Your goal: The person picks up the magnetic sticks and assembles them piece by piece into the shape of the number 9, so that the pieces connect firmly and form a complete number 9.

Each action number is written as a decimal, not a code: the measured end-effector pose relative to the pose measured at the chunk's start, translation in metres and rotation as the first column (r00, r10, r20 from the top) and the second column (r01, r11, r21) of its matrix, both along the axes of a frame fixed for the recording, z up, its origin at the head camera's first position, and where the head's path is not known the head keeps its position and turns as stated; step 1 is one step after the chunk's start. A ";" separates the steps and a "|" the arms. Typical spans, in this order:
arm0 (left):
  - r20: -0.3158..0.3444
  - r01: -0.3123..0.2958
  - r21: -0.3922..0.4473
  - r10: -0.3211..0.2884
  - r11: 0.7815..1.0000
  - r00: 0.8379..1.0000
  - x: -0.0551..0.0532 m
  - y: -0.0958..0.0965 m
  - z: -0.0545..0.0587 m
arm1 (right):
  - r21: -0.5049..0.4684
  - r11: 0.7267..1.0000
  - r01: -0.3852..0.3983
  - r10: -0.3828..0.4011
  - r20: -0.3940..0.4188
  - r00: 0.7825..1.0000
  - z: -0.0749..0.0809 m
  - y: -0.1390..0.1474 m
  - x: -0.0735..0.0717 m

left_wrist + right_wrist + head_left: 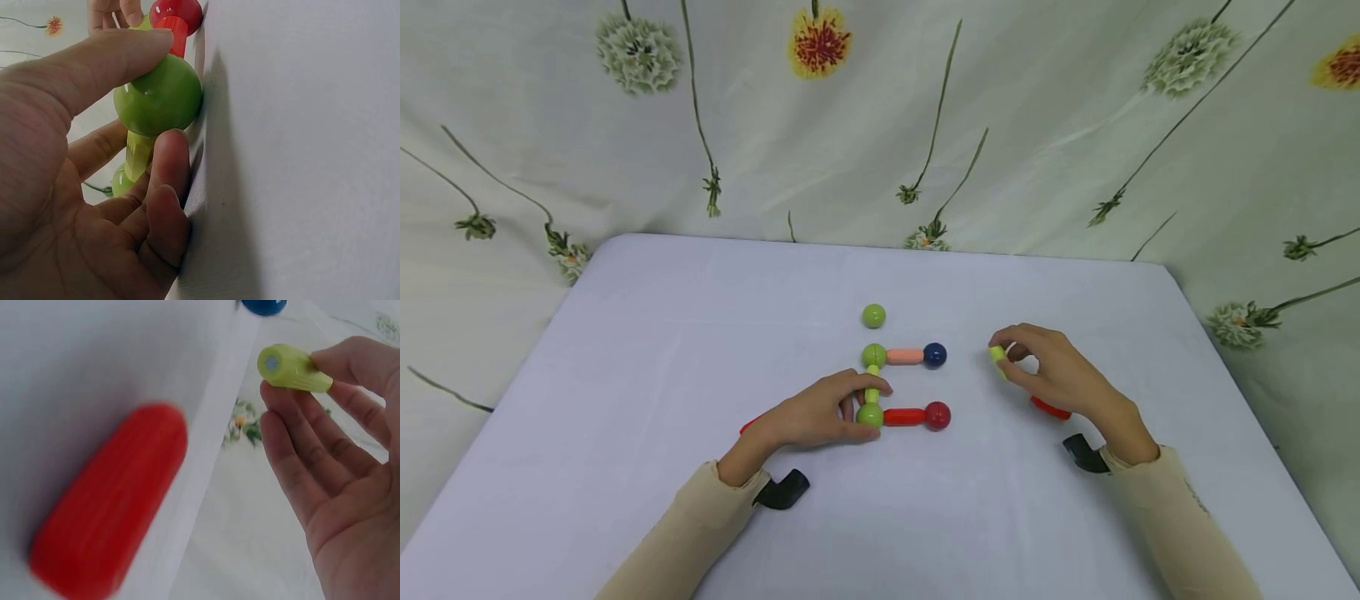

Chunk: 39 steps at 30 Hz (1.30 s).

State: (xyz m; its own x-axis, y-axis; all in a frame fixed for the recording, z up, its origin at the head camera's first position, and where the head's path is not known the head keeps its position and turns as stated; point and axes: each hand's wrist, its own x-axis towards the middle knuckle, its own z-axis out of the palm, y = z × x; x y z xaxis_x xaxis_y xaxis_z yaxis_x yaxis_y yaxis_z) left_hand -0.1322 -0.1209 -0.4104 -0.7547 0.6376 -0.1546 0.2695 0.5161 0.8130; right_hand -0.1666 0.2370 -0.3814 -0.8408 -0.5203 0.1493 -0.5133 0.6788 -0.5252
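Observation:
On the table a frame of balls and rods lies joined: two green balls [874, 356] with a yellow-green rod [872, 394] between them, a pink rod [905, 357] to a dark blue ball [935, 356], and a red rod [904, 417] to a red ball [937, 416]. My left hand [820, 410] holds this frame at its nearer green ball [159, 97], thumb on the ball and fingers around the yellow-green rod. To the right, my right hand [1056, 371] pinches a loose yellow-green rod [290, 367] between thumb and fingers, its grey end showing.
A loose green ball [874, 316] lies beyond the frame. Under my right wrist is a loose red rod [112, 503]. Another red piece [749, 424] shows partly behind my left wrist. Flowered cloth [1037, 125] hangs behind the white table [625, 375].

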 end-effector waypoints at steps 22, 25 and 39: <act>0.008 -0.004 0.008 0.003 1.000 1.000 -0.001 0.000 -0.002 | -0.312 0.929 0.197 -0.052 0.417 0.907 -0.015 -0.066 0.010; 0.010 -0.002 0.010 0.002 1.000 1.000 -0.001 0.000 -0.001 | -0.297 0.933 0.201 -0.058 0.428 0.902 -0.018 -0.066 0.010; 0.016 -0.010 -0.013 0.010 1.000 1.000 -0.002 0.004 0.001 | -0.244 0.943 0.224 -0.091 0.460 0.883 -0.021 -0.071 0.010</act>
State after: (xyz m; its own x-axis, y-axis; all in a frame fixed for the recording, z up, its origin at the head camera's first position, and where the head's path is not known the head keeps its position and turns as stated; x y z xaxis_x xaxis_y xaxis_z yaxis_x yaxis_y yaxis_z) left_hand -0.1340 -0.1173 -0.4098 -0.7583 0.6281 -0.1746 0.2515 0.5290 0.8105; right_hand -0.1569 0.1663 -0.4022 -0.9209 -0.3668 -0.1320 -0.0850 0.5195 -0.8502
